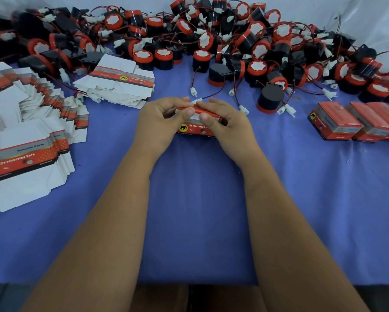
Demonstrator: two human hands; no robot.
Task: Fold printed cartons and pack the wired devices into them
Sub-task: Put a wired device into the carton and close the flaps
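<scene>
Seen from the head camera, a person's left hand (161, 122) and right hand (226, 122) grasp a red printed carton (195, 129) from either side, fingers curled over its top edge and both thumbs pressing on a white flap (194, 115) at the upper face. The carton sits at the middle of the work surface, its lower edge at or just above a blue cloth (195, 199) that covers the table; a yellow elephant emblem and the words "12v reversing horn" show on its front panel. A white connector (197, 100) on a thin wire pokes out just behind the fingertips. Across the far side of the cloth lies a deep heap of wired devices (234, 41), round black bodies with red rims, white centres, and red-and-black leads ending in white plugs; one black device (270, 97) stands near the right hand. On the left, flat unfolded cartons (20, 136) are fanned in overlapping stacks, with a second stack (119, 84) lying farther back beside the heap. On the right, closed cartons (355, 122) stand in a row touching one another near the frame's edge. Behind the heap rises a pale wall or sheet (369, 14). Both bare forearms reach in from the lower edge.
</scene>
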